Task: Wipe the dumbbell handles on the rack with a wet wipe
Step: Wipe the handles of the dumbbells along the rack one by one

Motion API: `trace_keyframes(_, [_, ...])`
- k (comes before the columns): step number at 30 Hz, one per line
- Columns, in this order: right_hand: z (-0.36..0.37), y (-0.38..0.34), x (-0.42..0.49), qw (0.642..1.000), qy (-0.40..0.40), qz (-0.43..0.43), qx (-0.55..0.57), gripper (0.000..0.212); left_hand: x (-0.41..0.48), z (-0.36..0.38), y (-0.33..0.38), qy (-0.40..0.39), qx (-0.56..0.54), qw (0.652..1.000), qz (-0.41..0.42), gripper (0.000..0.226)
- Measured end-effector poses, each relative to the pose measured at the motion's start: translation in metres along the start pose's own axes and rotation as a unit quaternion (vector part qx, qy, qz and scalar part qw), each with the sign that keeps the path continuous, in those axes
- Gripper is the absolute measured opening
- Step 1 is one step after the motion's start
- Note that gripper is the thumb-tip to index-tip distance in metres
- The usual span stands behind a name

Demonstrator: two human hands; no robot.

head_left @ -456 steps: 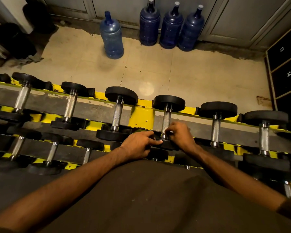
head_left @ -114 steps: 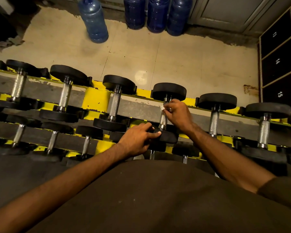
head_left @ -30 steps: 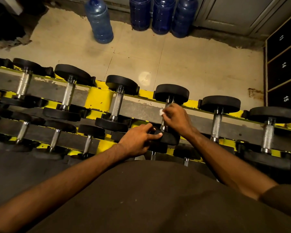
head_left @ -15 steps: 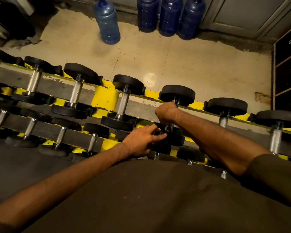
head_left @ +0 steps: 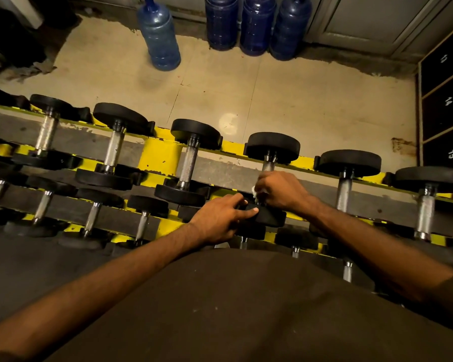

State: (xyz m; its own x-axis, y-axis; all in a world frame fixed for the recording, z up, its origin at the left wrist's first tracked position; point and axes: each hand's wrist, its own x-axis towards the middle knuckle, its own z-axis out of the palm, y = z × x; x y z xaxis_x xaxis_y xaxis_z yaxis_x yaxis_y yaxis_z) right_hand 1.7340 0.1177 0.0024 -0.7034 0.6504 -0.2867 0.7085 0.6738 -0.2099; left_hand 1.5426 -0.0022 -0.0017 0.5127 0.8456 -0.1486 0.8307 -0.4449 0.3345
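So nearest the camera you've got the brown shirt [head_left: 233,309] and both forearms reaching out over the rack [head_left: 162,152]. The left hand [head_left: 220,218] lies flat and loosely spread on the near head [head_left: 268,215] of the dumbbell being cleaned, fingertips on top, steadying it more than gripping. Just past it the right hand [head_left: 280,190] is curled tight around the lower end of the handle [head_left: 268,165], with a bit of white wet wipe [head_left: 254,189] poking out at the thumb side. What's changed: half a second ago that fist sat up near the far head [head_left: 272,146], and now it has slid back down to the near end, so bare knurled steel shows above the knuckles. I'd read that as one more pass up and down the same handle, the one it was on fifteen seconds back too, so this one should be close to done and the ones to the right look like they're next. Counts: seven dumbbells visible on the upper tier including the half-cut one at the far left, roughly eight on the lower tier, though several are hidden by the arms and shirt so don't quote me. Farther off on the tiled floor [head_left: 285,95] stand four blue water jugs [head_left: 160,40], one apart on the left and three bunched against the wall, plus numbered lockers [head_left: 447,100] at the right edge, 13 to 15 by my reading.
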Motion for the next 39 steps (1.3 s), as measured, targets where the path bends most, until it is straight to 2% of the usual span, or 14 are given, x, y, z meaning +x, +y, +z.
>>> trace_keyframes(2, [0.014,0.010,-0.015,0.974,0.137,0.121,0.135,0.013,0.001,0.000,0.002,0.000,-0.003,1.000,0.001,0.064])
trace_keyframes(4, [0.032,0.019,-0.018,0.901,0.207,0.272,0.268,0.007,0.001,0.001,0.004,-0.002,-0.009,1.000,0.002,0.064])
trace_keyframes(7, [0.052,0.016,-0.006,0.737,0.149,0.404,0.520,0.011,0.000,0.001,0.002,-0.001,-0.013,1.000,-0.003,0.062])
trace_keyframes(9, [0.054,0.014,-0.005,0.634,0.073,0.429,0.639,0.021,-0.001,0.000,-0.001,0.000,-0.014,1.000,-0.007,0.061])
trace_keyframes(13, [0.047,0.041,-0.011,0.640,-0.082,0.376,0.666,0.031,0.003,-0.002,0.003,-0.006,-0.019,1.000,-0.002,0.061])
trace_keyframes(18, [0.055,0.046,0.020,0.569,-0.019,0.387,0.725,0.032,0.002,-0.005,-0.001,-0.002,-0.020,1.000,-0.011,0.060])
trace_keyframes(19, [0.058,0.045,0.019,0.581,-0.031,0.384,0.717,0.033,0.003,-0.006,-0.001,-0.003,-0.019,1.000,-0.011,0.060])
trace_keyframes(22, [0.057,0.053,0.008,0.693,-0.126,0.351,0.617,0.031,0.006,-0.005,0.003,-0.001,-0.022,1.000,-0.004,0.060])
trace_keyframes(25, [0.040,0.060,0.006,0.710,-0.157,0.341,0.596,0.020,0.005,-0.005,0.001,0.000,-0.016,1.000,-0.007,0.061])
trace_keyframes(29, [0.033,0.045,0.002,0.684,0.016,0.393,0.614,0.012,0.002,-0.003,0.000,0.001,-0.022,1.000,-0.016,0.061])
trace_keyframes(31, [0.037,0.029,-0.012,0.720,0.072,0.380,0.576,0.008,0.001,-0.003,0.002,-0.002,-0.029,0.999,-0.017,0.059])
trace_keyframes(36, [0.036,0.013,-0.036,0.882,0.100,0.230,0.400,0.013,0.007,-0.006,0.002,0.004,-0.037,0.999,-0.027,0.056])
trace_keyframes(37, [0.035,0.015,-0.032,0.891,0.139,0.210,0.378,0.015,0.008,-0.006,0.003,0.004,-0.037,0.999,-0.028,0.056])
trace_keyframes(39, [0.035,0.021,-0.016,0.865,0.224,0.235,0.383,0.019,0.007,-0.006,0.006,0.002,-0.039,0.999,-0.031,0.057])
